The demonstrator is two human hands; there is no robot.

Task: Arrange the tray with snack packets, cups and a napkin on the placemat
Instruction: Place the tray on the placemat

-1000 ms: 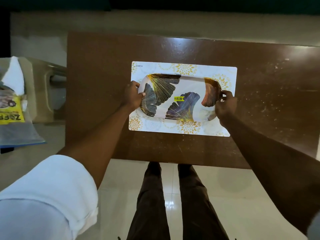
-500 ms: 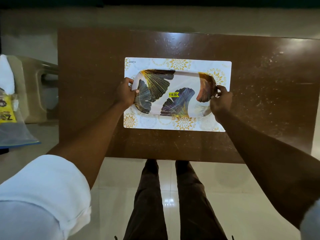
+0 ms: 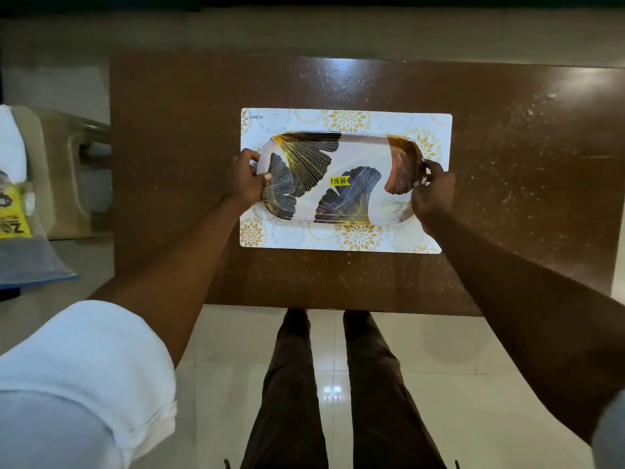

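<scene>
A white oval tray (image 3: 358, 154) printed with dark and gold leaves and a yellow price sticker lies on the white placemat (image 3: 345, 240) with gold flower motifs. My left hand (image 3: 244, 179) grips the tray's left handle. My right hand (image 3: 433, 192) grips its right handle. The tray holds nothing. At the far left, off the table, a yellow snack packet (image 3: 12, 214) and a white napkin (image 3: 12, 147) rest on a side surface. No cups are in view.
The placemat sits mid-way on a brown wooden table (image 3: 169, 164). A beige plastic chair (image 3: 67, 157) stands left of the table, with a blue-edged clear bag (image 3: 30, 262) beside the packet. My legs stand on glossy tiles at the table's near edge.
The tray has settled onto the middle of the placemat, with both hands still on its handles. The view has shifted slightly, so the items at the left sit nearer the frame edge.
</scene>
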